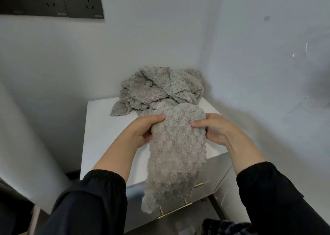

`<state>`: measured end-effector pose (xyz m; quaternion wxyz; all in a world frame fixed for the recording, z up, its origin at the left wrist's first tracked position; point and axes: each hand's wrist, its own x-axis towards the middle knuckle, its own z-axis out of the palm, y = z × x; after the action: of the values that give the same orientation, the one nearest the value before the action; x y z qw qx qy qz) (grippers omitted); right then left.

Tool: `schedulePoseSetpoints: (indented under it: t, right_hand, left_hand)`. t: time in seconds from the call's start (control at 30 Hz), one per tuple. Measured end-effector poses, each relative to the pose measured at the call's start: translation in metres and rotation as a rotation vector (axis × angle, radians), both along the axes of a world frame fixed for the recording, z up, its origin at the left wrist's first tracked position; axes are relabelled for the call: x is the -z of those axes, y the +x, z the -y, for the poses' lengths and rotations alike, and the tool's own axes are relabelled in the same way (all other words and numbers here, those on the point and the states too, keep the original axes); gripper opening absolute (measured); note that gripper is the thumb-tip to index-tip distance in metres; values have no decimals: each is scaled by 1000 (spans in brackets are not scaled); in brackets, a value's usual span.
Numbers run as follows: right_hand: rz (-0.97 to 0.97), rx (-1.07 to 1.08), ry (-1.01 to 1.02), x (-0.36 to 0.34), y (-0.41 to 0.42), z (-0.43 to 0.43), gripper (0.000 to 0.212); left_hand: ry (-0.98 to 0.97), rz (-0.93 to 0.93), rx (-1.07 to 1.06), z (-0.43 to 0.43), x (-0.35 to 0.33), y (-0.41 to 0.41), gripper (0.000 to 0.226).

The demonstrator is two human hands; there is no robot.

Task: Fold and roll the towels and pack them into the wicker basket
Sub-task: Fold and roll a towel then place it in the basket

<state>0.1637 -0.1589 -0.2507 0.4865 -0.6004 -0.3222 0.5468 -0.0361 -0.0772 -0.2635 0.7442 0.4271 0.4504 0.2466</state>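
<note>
Where walls (53, 59) meet, apparently a nightstand (107, 127) bears towels (160, 88).

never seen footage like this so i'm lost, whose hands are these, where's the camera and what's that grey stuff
No machine here: a person in black sleeves works bare-handed. The one picture comes from a camera worn on their head, looking forward and down. The left hand and right hand both grip the top of a fluffy grey towel, which hangs down. Behind it, a crumpled heap of similar grey towels lies on the white cabinet top.
</note>
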Motion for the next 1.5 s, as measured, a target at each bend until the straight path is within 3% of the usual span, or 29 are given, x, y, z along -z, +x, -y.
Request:
schedulePoseSetpoints:
  t: [0.17,0.23,0.33,0.43,0.57,0.7,0.77,0.9,1.0,1.07,1.2,1.4,1.5]
  right_hand:
    - [-123,69,-35,3,1,-20,39]
    - [-86,120,-29,3,-3,-25,30]
    - [96,278,-19,4,-5,-33,25]
    - [166,384,42,4,-5,-36,17]
    - [-10,295,91,-2,-13,-31,5]
    - [-133,248,15,-1,-13,-24,25]
    - [-72,271,-41,1,-11,-21,30]
    - [21,165,-45,3,-13,-12,11]
    - [59,135,-40,7,-12,-8,20]
    - [191,150,-53,12,-11,-8,21]
    - [649,167,-62,22,-11,-10,23]
    - [933,-3,-69,24,-15,-15,44]
    - [919,-84,-90,19,-14,-14,36]
  left_hand:
    - [353,-279,-68,-13,-1,-10,15]
    - [451,-351,-109,-17,2,-11,21]
    - [413,-309,-172,-19,2,-9,3]
    - [351,-175,-207,-16,-2,-6,17]
    - [196,-53,-257,-12,-10,-3,14]
    - [132,-59,-188,-11,-9,-8,30]
    - [174,-170,-119,-13,-7,-11,31]
    - [252,-295,77,-18,-3,-20,15]
    - [300,-316,110,-18,-1,-25,22]
    - [327,-340,109,-15,0,-26,24]
    - [468,-465,122,-12,2,-24,30]
    - [678,-674,271,-13,5,-21,60]
    - [693,-715,321,-15,4,-21,52]
